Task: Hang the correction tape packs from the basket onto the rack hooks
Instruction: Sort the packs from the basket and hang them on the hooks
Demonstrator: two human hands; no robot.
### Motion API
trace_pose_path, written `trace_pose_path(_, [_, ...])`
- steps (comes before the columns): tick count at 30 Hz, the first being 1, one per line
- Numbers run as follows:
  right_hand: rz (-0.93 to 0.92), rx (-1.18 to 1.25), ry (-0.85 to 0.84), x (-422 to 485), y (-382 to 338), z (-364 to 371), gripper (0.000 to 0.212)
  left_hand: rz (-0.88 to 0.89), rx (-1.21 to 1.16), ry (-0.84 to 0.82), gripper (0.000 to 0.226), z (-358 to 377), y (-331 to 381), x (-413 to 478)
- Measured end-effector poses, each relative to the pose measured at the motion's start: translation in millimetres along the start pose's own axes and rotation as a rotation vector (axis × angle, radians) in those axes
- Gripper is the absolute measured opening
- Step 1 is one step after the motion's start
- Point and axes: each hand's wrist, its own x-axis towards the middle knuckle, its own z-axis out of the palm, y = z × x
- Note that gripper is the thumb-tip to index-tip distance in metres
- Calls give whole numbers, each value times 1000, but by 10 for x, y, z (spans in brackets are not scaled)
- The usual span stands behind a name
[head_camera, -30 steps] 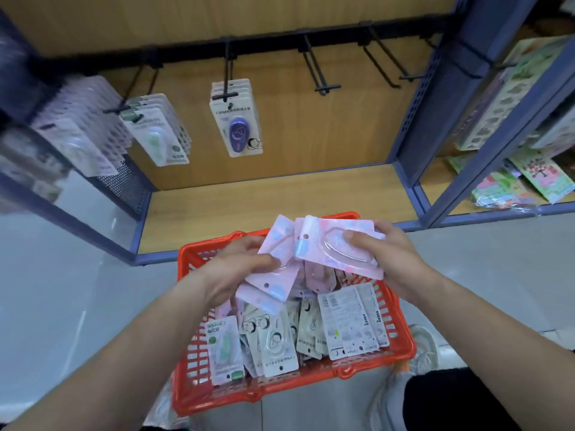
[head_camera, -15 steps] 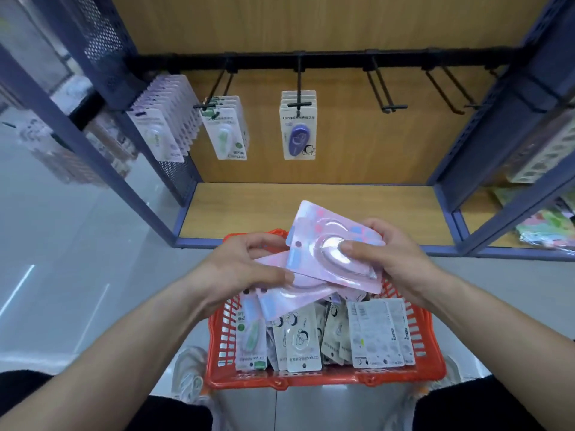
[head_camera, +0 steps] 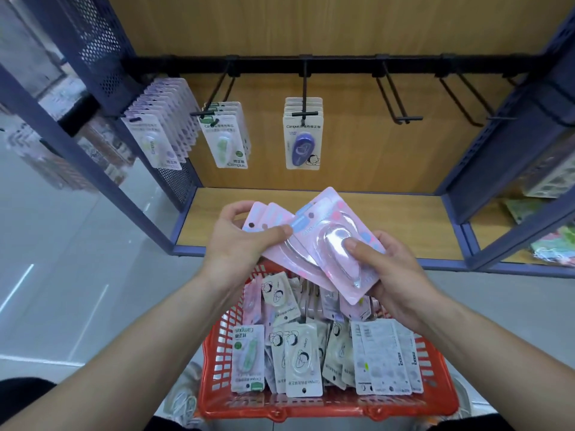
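Holding pink packs (head_camera: pixel 323 225) over the red basket (head_camera: pixel 326 410) — more packs (head_camera: pixel 303 362) inside.

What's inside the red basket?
Lots of tape packs, mostly white, plus a green pack. The basket floor is covered, and the held pink packs hide its far end.

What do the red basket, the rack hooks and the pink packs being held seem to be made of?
The red basket looks like glossy moulded plastic: lattice walls, shiny rim. The rack hooks are thin black rods, probably coated metal wire. The pink packs look like printed card with a clear plastic blister that catches the light.
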Motion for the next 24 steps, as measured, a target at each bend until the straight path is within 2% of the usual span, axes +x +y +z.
trace_pose_path(5, [-32, 90, 86, -21, 46, 102, 30, -9, -102, 17, 49, 117, -90, 11])
trace_pose_path(7, [-44, 108, 108, -29, 81, 151, 35, 2, -110, 17, 47, 178, -98, -19])
trace_pose_path(10, [-46, 109, 128, -19, 86, 196, 43, 30, -73, -63, 55, 253, -93, -46])
trace_pose_path(13, [-29, 52, 130, -17, 56, 182, 38, 54, -13, -107, 67, 249, -87, -19])
trace_pose_path(16, [-55, -91, 122, -32, 36, 138, 35, 56, -21, -110, 62, 182, -64, 47])
trace_pose_path(19, [-86, -144, 49, -65, 21, 129, 44, 30, -65, -116, 54, 127, -2, 88])
trace_pose_path(20, [-80, -124, 16, -67, 21, 128, 43, 20, -86, -118, 52, 113, 13, 90])
trace_pose_path(24, [-59, -54, -26, -33, -3, 106, 11, -16, -136, -132, 38, 91, 56, 64])
